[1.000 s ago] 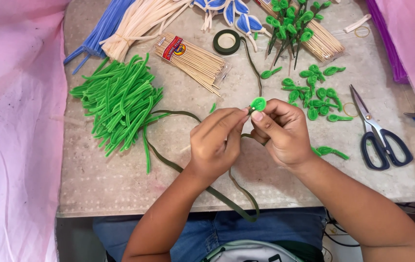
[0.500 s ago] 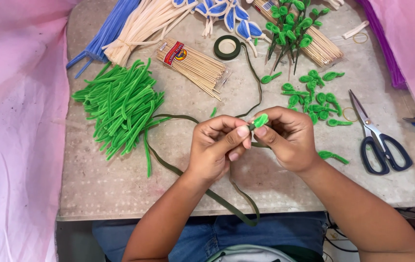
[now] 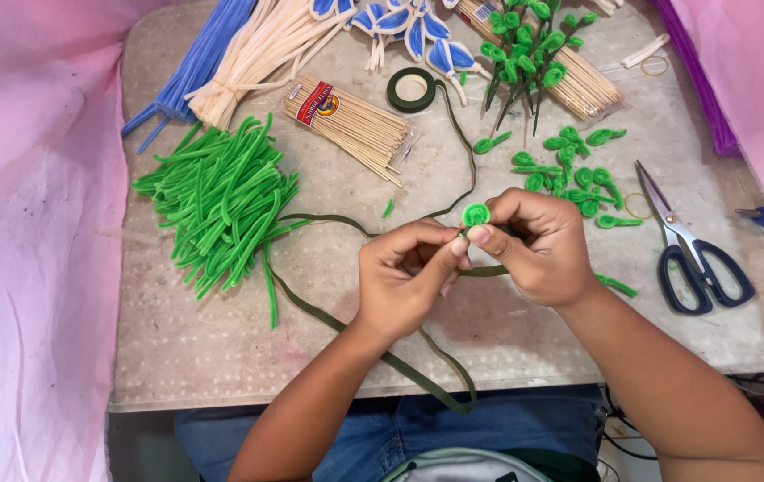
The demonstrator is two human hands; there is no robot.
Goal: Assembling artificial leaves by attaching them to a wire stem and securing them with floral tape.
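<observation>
A heap of green pipe cleaners (image 3: 221, 201) lies at centre left. At frame centre, the left hand (image 3: 404, 286) pinches dark green floral tape (image 3: 346, 326) narrowly. The right hand (image 3: 542, 245) grips a coiled green pipe-cleaner bud (image 3: 475, 214), which sits just above both thumbs' tips. Scissors (image 3: 690, 250) lie at right.

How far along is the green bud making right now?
Done: a cluster of coiled buds lies by the scissors. In hand: left hand and right hand pinch one green coil. Left: a large pile of straight green stems.
</observation>
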